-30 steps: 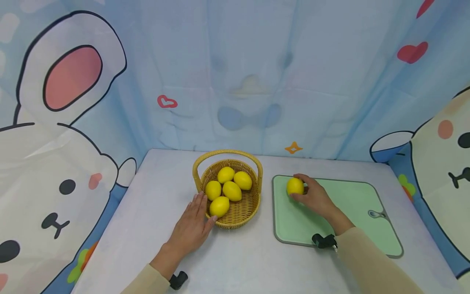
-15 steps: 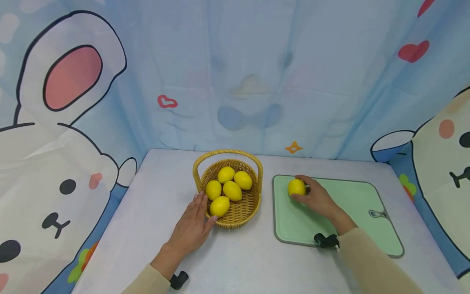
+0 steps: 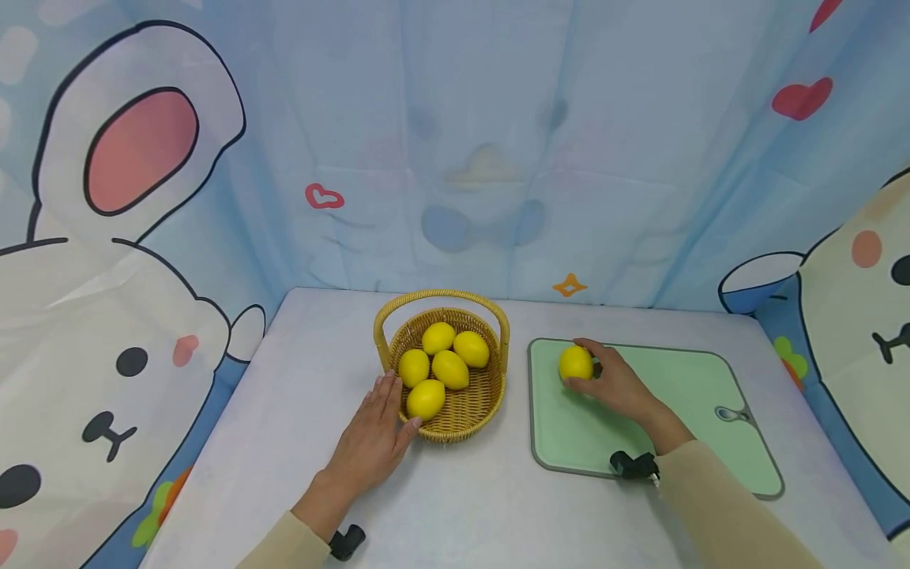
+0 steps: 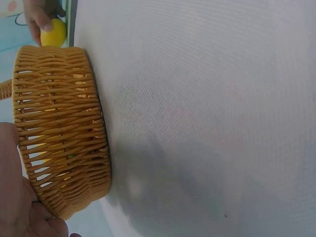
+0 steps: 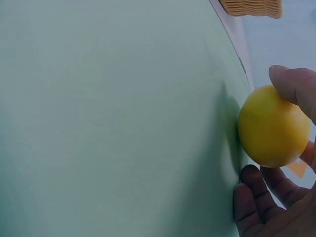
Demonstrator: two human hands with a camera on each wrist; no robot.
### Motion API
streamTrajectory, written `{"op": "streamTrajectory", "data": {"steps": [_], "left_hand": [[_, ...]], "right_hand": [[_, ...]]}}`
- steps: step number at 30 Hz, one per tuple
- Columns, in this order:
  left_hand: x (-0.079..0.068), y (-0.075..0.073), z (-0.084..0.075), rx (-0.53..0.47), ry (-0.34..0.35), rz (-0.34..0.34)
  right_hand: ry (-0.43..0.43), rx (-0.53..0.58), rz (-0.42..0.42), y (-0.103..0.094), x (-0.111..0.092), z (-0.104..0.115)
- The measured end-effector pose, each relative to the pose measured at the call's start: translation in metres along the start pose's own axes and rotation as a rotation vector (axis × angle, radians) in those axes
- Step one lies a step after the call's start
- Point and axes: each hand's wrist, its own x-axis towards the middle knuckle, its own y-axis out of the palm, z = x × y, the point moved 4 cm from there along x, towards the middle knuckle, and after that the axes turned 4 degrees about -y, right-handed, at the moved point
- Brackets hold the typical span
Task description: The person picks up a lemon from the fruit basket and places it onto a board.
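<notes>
My right hand (image 3: 617, 385) pinches a yellow lemon (image 3: 575, 363) between thumb and fingers at the left end of a pale green cutting board (image 3: 640, 442). In the right wrist view this lemon (image 5: 273, 127) is at the board's surface; whether it bears on it I cannot tell. A round wicker basket (image 3: 472, 411) with an arched handle stands left of the board, holding several lemons (image 3: 450, 370). My left hand (image 3: 370, 435) rests against the basket's near left side, fingers straight along the wall and thumb at the front rim. The left wrist view shows the woven wall (image 4: 64, 133) beside that hand.
A white cloth (image 3: 469, 506) covers the table. The board has a grey edge and a hanging hole (image 3: 732, 414) at its right end. Behind the table hangs a light blue printed curtain (image 3: 483, 158). A black wrist camera (image 3: 633, 465) sits at the right wrist.
My right hand and its lemon have shifted very slightly to the right over the board. The left hand, basket and other lemons have stayed in place.
</notes>
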Motion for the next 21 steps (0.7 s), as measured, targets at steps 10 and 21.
{"op": "streamTrajectory", "data": {"steps": [10, 21], "left_hand": [[0.0011, -0.0008, -0.0001, -0.004, -0.003, 0.005], [0.0015, -0.0002, -0.0003, 0.000, -0.009, 0.013]], "right_hand": [[0.010, -0.008, -0.015, 0.0003, 0.0003, -0.0069], [-0.007, 0.000, -0.028, -0.0016, 0.0005, -0.0042]]}}
